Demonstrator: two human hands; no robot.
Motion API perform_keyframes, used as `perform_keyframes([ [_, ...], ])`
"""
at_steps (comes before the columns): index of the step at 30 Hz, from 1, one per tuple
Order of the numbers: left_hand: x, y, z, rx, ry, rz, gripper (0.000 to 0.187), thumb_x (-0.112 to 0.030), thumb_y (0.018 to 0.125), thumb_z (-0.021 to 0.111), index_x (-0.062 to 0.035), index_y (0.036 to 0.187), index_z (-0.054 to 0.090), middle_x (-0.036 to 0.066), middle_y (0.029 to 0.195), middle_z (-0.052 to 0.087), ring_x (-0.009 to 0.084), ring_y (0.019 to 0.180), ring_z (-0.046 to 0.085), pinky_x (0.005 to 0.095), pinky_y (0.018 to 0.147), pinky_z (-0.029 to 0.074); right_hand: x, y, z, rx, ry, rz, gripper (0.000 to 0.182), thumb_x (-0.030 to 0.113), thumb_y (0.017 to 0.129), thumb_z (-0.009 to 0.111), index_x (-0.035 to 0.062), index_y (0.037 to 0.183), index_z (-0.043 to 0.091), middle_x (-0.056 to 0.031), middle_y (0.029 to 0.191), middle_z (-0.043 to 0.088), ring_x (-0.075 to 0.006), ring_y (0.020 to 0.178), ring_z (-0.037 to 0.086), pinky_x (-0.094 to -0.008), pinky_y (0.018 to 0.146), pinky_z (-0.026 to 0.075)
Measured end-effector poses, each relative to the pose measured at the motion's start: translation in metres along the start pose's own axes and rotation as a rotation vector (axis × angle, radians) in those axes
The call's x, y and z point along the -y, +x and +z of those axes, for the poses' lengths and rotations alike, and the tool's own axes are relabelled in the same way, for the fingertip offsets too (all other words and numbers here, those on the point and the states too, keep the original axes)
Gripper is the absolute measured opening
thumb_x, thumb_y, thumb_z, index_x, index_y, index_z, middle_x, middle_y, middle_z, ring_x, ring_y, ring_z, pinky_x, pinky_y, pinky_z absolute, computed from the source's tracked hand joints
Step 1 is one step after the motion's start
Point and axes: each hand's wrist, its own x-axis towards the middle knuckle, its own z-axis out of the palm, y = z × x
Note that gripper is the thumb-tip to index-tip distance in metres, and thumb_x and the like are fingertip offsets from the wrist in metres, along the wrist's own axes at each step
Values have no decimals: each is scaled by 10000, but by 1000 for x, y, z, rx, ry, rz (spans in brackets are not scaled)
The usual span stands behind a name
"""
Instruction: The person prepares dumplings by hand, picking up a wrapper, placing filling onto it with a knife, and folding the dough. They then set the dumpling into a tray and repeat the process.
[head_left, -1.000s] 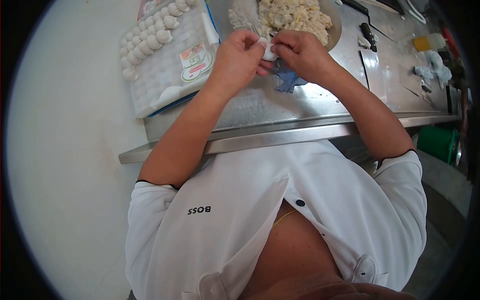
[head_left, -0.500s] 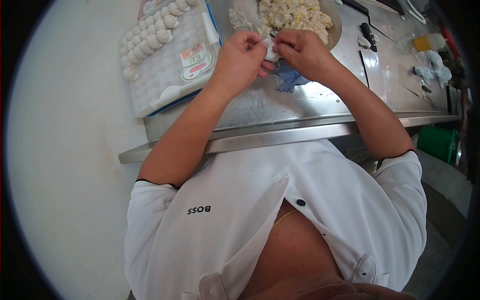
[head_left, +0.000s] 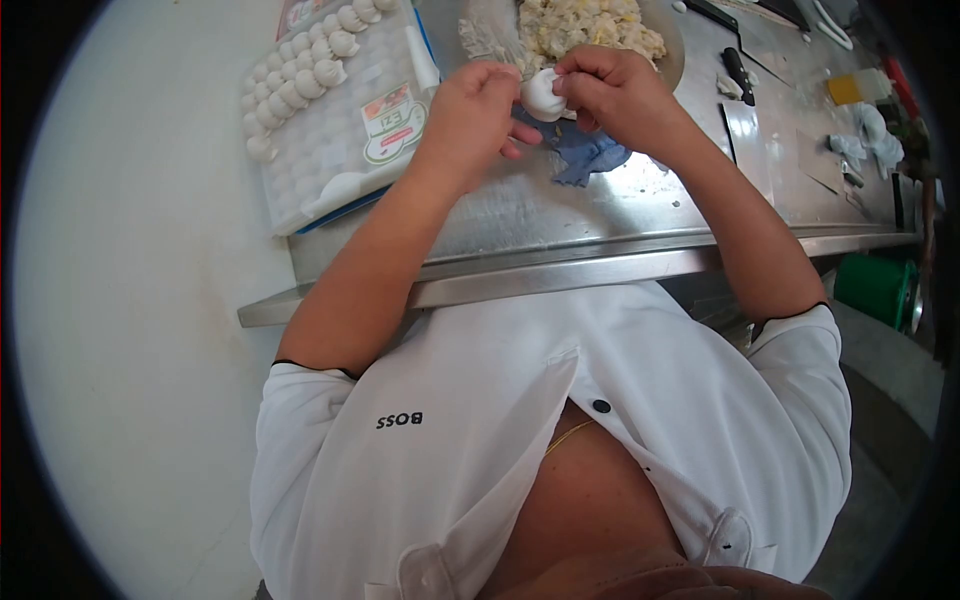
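A round white dumpling (head_left: 542, 97) is pinched at its right side between the thumb and fingers of my right hand (head_left: 612, 90). Just left of it is my left hand (head_left: 478, 120), its fingers apart and holding nothing. Behind the hands a wide metal bowl (head_left: 677, 45) holds a pale chunky filling (head_left: 585, 28). A crumpled blue cloth (head_left: 586, 155) lies on the steel table below the dumpling. Rows of finished white dumplings (head_left: 297, 90) sit on a plastic-covered tray (head_left: 345, 190) at the left.
Clear plastic wrap (head_left: 487, 32) lies beside the bowl. To the right on the steel table (head_left: 640, 215) are a cleaver (head_left: 745, 135), a bottle of yellow liquid (head_left: 856, 86) and crumpled white plastic (head_left: 876, 135). A green bucket (head_left: 873, 290) stands below the table's right end.
My left hand has let go of the dumpling and moved slightly left with its fingers opened. My right hand has turned and shifted right, bringing the rounded dumpling into fuller view.
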Motion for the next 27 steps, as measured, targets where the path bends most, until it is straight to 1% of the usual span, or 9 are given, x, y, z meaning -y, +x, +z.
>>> perform_keyframes([
  [1, -2, 0, -1, 79, -94, -86, 361, -280, 998, 490, 32, 1172, 543, 137, 977, 641, 228, 752, 689, 290, 584, 550, -2, 0, 1, 1, 1, 0, 151, 150, 895, 606, 18, 945, 660, 3, 728, 609, -61, 621, 552, -237, 563, 454],
  [2, 1, 0, -2, 78, -93, -87, 361, -280, 998, 490, 32, 1172, 543, 137, 977, 641, 228, 752, 689, 290, 584, 550, -4, 1, 1, 15, 50, -37, 176, 167, 885, 598, 15, 940, 668, -14, 716, 616, -78, 618, 573, -243, 554, 456],
  [4, 9, 5, -3, 310, -427, -205, 359, -274, 1019, 439, 26, 1191, 532, 159, 1023, 636, 247, 804, 682, 327, 635, 555, -8, 2, 1, 27, 99, -75, 201, 184, 875, 590, 13, 934, 676, -30, 705, 623, -96, 615, 595, -249, 544, 458],
  [7, 15, 11, -10, 299, -443, -197, 336, -246, 1028, 416, 27, 1178, 542, 163, 1045, 639, 241, 806, 673, 334, 670, 551, -9, 3, -4, 67, 1, -86, 223, 184, 884, 595, 19, 1005, 685, -42, 726, 640, -104, 631, 606, -245, 568, 478],
  [11, 16, 13, -11, 288, -453, -152, 324, -238, 1025, 425, 24, 1171, 550, 148, 1034, 643, 229, 800, 665, 338, 682, 545, -4, 3, -16, 189, 245, 19, 251, 200, 896, 609, 25, 1057, 691, -34, 780, 655, -98, 676, 617, -242, 607, 505],
  [13, 17, 16, -16, 358, -458, -91, 308, -233, 1023, 431, 16, 1150, 560, 131, 1009, 641, 215, 797, 657, 334, 685, 538, -4, 3, -18, 223, 359, 40, 254, 205, 896, 619, 28, 1063, 694, -31, 795, 658, -96, 691, 621, -242, 619, 513],
  [18, 20, 14, -12, 292, -401, -115, 298, -240, 1025, 431, 10, 1119, 565, 122, 986, 636, 199, 779, 648, 321, 670, 530, -4, 3, -2, 122, 106, -48, 195, 217, 897, 637, 31, 932, 685, -8, 752, 626, -76, 660, 583, -228, 597, 478],
  [26, 20, 12, -9, 331, -427, -115, 303, -250, 1019, 460, 13, 1120, 573, 117, 956, 644, 193, 740, 643, 305, 643, 530, -11, 3, 2, 70, 101, -99, 254, 276, 914, 619, 30, 871, 668, -7, 699, 598, -80, 637, 568, -236, 585, 467],
  [27, 18, 10, -6, 189, -318, -32, 300, -244, 1010, 490, 20, 1122, 580, 113, 966, 650, 187, 753, 651, 302, 653, 535, -11, 4, 3, 26, 91, -90, 264, 287, 916, 616, 34, 863, 667, -9, 697, 596, -84, 636, 569, -240, 586, 471],
])
